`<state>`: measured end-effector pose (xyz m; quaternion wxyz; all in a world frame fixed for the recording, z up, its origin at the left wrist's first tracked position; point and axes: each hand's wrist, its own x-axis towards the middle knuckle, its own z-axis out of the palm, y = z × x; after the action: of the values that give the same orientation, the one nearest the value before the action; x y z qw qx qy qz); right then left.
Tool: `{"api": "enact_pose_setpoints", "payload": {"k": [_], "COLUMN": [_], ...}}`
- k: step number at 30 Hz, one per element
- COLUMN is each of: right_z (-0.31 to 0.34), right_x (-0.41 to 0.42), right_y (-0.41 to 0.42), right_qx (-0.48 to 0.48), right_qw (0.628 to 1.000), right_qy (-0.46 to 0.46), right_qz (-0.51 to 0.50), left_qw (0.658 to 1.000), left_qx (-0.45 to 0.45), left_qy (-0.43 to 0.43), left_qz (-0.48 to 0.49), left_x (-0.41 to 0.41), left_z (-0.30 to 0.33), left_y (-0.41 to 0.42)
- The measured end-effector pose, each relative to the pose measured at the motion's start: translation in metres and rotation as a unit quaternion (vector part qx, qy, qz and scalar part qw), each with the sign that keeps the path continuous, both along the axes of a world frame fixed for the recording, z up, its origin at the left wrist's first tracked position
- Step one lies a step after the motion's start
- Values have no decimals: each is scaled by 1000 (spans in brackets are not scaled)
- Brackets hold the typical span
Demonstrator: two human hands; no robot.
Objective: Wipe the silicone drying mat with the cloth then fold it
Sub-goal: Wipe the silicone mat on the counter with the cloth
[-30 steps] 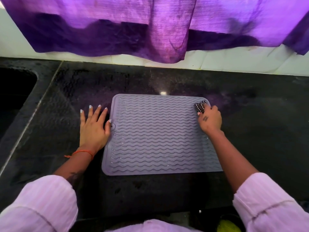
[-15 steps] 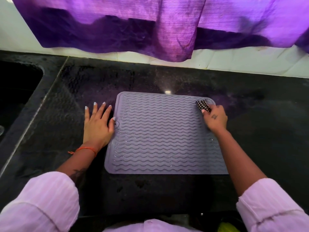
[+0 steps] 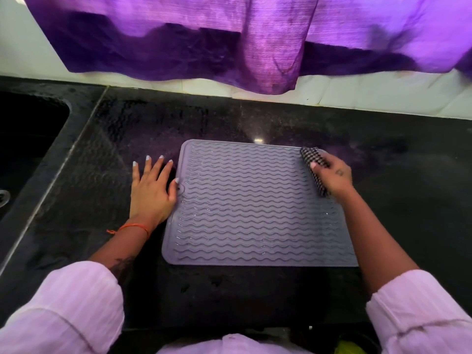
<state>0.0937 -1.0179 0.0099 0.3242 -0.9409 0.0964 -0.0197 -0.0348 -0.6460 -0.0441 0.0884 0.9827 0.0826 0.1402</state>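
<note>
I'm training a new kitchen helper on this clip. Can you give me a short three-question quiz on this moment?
1. True or false: the silicone mat is already folded.
2. Which hand holds the checked cloth? A) left hand B) right hand
3. Where does the left hand rest?

Key:
1. False; it lies flat on the black counter.
2. B.
3. Flat on the counter beside the mat's left edge, thumb touching that edge.

Daylight is glowing through the purple curtain (image 3: 229, 39), tinting the black countertop (image 3: 408, 175) below it violet. A small white glare spot is shining just below the curtain's hem. Wide-angle distortion is bending the counter edges, and the right hand (image 3: 332, 175) is slightly motion-blurred.
</note>
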Motion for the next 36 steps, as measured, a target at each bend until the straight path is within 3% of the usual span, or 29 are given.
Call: {"api": "enact_pose_setpoints", "payload": {"k": [2, 6, 9, 11, 13, 15, 16, 20, 22, 25, 28, 30, 32, 36], "right_z": [2, -10, -13, -12, -7, -1, -1, -11, -12, -12, -12, -8, -8, -17], "right_x": [3, 0, 1, 3, 5, 7, 7, 4, 3, 7, 4, 4, 4, 5], "right_y": [-13, 2, 22, 25, 16, 3, -2, 14, 33, 45, 33, 17, 6, 19], "right_qx": [45, -182, -240, -213, -108, 34, 40, -185, -232, -192, -53, 24, -27, -215], "right_qw": [995, 980, 969, 977, 993, 998, 995, 981, 971, 981, 994, 993, 990, 975], "right_qy": [-41, 13, 23, 14, -10, -50, -72, -6, 11, -3, -56, -116, -120, -8], "right_qz": [-78, -82, -49, -9, 44, -6, -47, -63, -58, -1, 82, 13, -69, -57], "left_qw": [1000, 1000, 1000, 1000, 1000, 1000, 1000, 1000, 1000, 1000, 1000, 1000, 1000, 1000], "left_qx": [1, -2, 3, 4, 5, 1, -1, -3, 1, 4, 5, 4, 2, 2], "left_qy": [1, 2, 4, 8, 7, 7, 6, 6, 8, 13, 10, 8, 8, 10], "left_qz": [2, 2, -1, -3, -1, 2, 5, 4, 6, 6, 7, 7, 6, 5], "left_x": [0, -1, 0, 0, 0, 0, -1, -1, 0, 0, 0, 0, -1, 0], "left_z": [0, 1, 1, 1, 1, 1, 1, 2, 1, 1, 1, 1, 1, 1], "left_y": [1, 0, -1, -1, 0, 0, 0, -1, -1, 0, 0, 0, 0, -1]}}
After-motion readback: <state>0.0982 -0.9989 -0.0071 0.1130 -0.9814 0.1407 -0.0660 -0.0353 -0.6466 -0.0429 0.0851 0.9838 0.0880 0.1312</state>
